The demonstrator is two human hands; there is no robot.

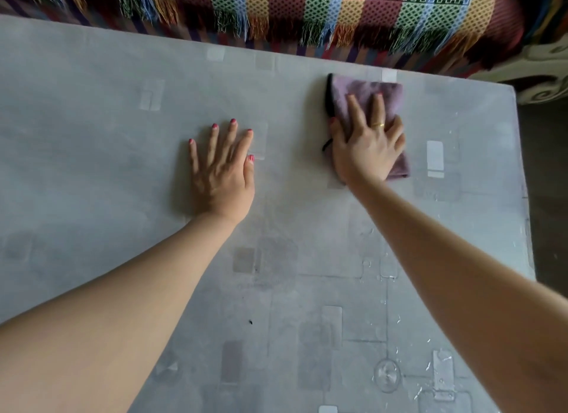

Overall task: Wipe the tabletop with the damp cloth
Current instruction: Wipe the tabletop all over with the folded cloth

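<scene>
A folded purple cloth (359, 94) with a black edge lies flat on the grey tabletop (92, 120), near its far right corner. My right hand (367, 145) presses down on the cloth with straight, spread fingers; a gold ring is on one finger. The hand covers the cloth's near half. My left hand (222, 172) rests palm down on the bare tabletop to the left of the cloth, fingers straight and spread, holding nothing.
The tabletop's covering shows pale squares, faint lines and shiny wet streaks (387, 372) at the near right. A small dark speck (251, 322) lies near the front middle. A striped, fringed woven throw (307, 9) hangs beyond the far edge. The table's right edge (522, 182) drops to dark floor.
</scene>
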